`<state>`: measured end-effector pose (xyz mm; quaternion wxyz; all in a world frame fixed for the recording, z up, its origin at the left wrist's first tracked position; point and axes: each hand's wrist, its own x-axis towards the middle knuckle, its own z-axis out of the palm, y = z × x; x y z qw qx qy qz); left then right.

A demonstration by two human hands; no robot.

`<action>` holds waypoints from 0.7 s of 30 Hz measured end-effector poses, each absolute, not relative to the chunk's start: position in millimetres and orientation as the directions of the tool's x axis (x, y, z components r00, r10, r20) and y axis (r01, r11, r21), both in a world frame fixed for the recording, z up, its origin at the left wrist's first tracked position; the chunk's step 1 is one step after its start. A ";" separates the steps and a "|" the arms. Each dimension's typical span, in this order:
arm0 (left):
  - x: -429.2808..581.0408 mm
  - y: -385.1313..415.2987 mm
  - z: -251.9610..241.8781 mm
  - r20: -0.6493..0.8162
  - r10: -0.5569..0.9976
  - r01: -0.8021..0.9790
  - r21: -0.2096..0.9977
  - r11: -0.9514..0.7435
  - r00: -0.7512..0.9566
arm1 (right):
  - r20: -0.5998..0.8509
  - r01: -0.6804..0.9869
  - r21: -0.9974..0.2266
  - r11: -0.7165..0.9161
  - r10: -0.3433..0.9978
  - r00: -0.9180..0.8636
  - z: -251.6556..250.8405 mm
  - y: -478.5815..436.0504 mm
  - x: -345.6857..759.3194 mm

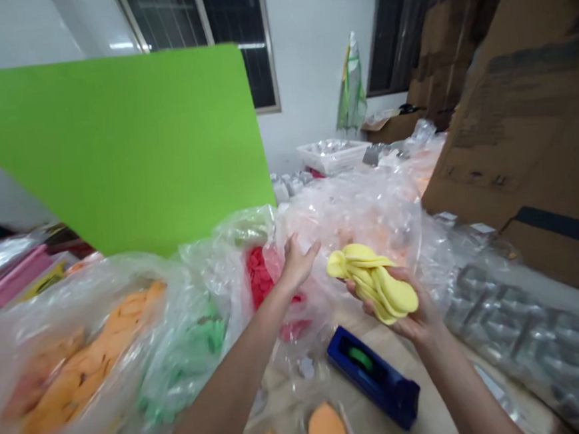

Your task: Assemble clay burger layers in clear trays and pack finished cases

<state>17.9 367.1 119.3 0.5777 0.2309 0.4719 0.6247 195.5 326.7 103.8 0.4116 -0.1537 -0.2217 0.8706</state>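
Observation:
My right hand (411, 308) is closed from below around a bunch of soft yellow foam puffs (375, 280), flat pieces with rounded ends. To its left, my left hand (299, 262) is held out with fingers apart and nothing in it. It is over a clear plastic bag (353, 205) with pale peach pieces inside; I cannot tell whether it touches the plastic. Just left of that hand, red pieces (259, 276) show in another bag. Below both hands lies a blue tape dispenser (375, 377) with a green wheel.
Bags of orange pieces (114, 344) and green pieces (199, 344) fill the left. Orange sponges in clear cases (327, 429) lie at the near edge. Clear plastic trays (524, 339) and a cardboard box (526, 111) stand right. A green board (138, 148) rises behind, beside a white basket (333, 156).

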 end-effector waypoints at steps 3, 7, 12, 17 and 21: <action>-3.4 322.7 130.7 -0.278 0.960 -0.410 0.878 0.246 -0.019 | -0.094 -0.597 -0.550 -0.585 0.753 -0.651 100.9 300.7 188.7; -31.9 262.3 129.7 -0.283 0.910 -0.097 0.941 0.324 0.302 | -0.192 -0.448 -0.541 -0.712 0.623 -0.758 85.2 268.9 166.2; -48.8 180.8 88.3 -0.212 0.973 -0.093 0.974 0.204 -0.086 | -0.278 -0.244 -0.494 -0.835 0.418 -0.865 57.4 218.5 137.8; -54.5 113.3 60.8 -0.386 0.874 -0.547 0.819 0.177 -0.294 | -0.263 -0.207 -0.447 -0.870 0.349 -0.899 35.3 178.5 124.8; -59.4 78.2 75.6 -0.412 0.899 -0.679 0.703 0.209 -0.149 | -0.264 -0.237 -0.420 -0.876 0.368 -0.891 28.6 162.1 127.4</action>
